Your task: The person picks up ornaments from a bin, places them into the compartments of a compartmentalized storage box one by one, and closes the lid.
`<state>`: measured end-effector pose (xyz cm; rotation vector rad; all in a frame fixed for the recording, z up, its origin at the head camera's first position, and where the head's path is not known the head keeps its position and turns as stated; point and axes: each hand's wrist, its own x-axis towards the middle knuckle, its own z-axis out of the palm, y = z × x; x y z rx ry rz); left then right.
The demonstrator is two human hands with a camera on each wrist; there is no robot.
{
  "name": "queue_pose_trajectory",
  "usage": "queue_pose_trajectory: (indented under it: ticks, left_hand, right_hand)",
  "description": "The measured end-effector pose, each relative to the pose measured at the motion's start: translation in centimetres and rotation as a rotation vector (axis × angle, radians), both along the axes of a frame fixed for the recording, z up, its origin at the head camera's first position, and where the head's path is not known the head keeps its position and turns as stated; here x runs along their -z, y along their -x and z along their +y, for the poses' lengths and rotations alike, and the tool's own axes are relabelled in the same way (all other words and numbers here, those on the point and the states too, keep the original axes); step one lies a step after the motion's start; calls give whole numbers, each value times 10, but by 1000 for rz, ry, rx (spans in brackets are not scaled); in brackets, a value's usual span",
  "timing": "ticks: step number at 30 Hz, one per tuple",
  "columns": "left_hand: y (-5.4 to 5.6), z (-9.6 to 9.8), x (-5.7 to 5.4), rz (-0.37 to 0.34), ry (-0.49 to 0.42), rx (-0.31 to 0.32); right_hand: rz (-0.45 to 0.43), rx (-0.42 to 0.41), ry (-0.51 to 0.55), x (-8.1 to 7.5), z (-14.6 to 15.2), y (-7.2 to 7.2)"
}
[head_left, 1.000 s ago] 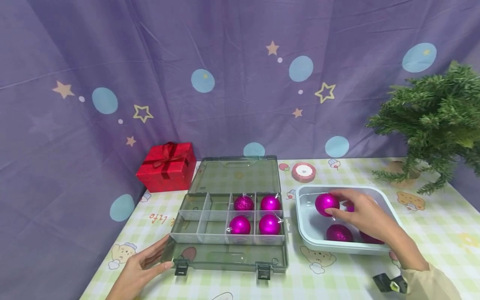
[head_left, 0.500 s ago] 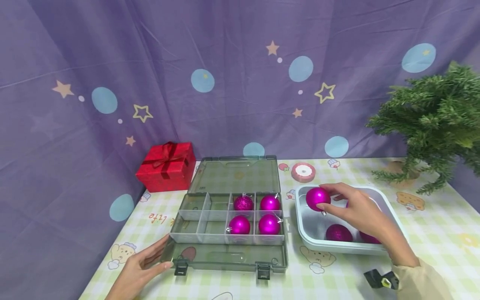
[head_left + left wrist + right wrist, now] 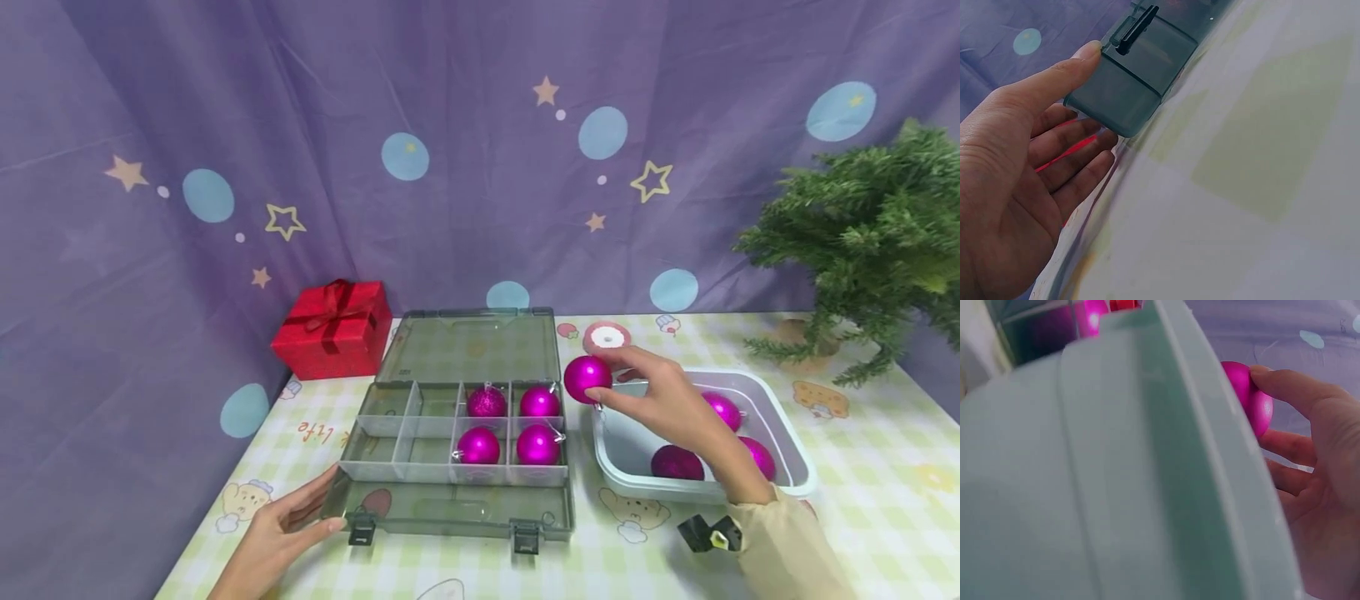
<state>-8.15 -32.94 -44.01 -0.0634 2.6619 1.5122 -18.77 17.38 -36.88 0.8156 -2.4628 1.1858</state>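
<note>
My right hand (image 3: 667, 408) pinches a shiny magenta Christmas ball (image 3: 587, 377) between thumb and fingers, over the left rim of the pale blue tub (image 3: 637, 487). In the right wrist view this ball (image 3: 1244, 394) shows past the tub's wall. Several more magenta balls, among them a dark glittery one (image 3: 677, 463), lie in the tub. The grey translucent compartment box (image 3: 457, 510) lies with its lid (image 3: 480, 350) back; balls, one of them glittery (image 3: 487, 401), fill its two right columns. My left hand (image 3: 281, 533) touches the box's front left corner with the thumb, fingers relaxed along its side.
Behind the box to the left stands a red gift box (image 3: 333, 333) with a ribbon bow. A ribbon roll (image 3: 607, 337) lies behind the tub. An artificial fir tree (image 3: 870, 242) stands at the right. A purple curtain (image 3: 480, 208) hangs behind the checked tablecloth (image 3: 585, 567).
My right hand has lifted the ball from inside the tub and carried it left to the tub's rim, close to the compartment box. My left hand stays at the box corner.
</note>
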Motion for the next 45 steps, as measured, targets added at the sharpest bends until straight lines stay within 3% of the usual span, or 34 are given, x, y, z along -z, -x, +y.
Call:
queue_pose_trajectory:
  ticks: [13, 18, 34, 45]
  left_hand:
    - [0, 2, -1, 24, -42, 6]
    - [0, 2, -1, -13, -48, -17]
    - [-1, 3, -2, -9, -45, -30]
    - [1, 3, -1, 3, -46, -12]
  right_hand:
    - [-95, -107, 50, -7, -61, 18]
    - [-156, -150, 64, -5, -86, 25]
    - [-213, -206, 21, 1, -151, 49]
    - [-222, -210, -95, 5, -178, 55]
